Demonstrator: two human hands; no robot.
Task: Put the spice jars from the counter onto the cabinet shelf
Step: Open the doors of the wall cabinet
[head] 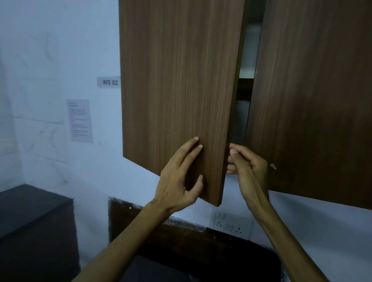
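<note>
two wooden cabinet doors fill the view, the left door (177, 85) swung ajar, the right door (320, 94) nearer shut; a shelf (245, 80) shows in the dark gap between them; no spice jars are visible; the left hand (178, 179) lies flat on the left door, fingers straight and slightly spread; the right hand (248, 164) curls its fingers round that door's inner edge; two wall papers: a "ws 02" label (109, 82) and a printed sheet (80, 120); one socket plate (232, 223) below.
</note>
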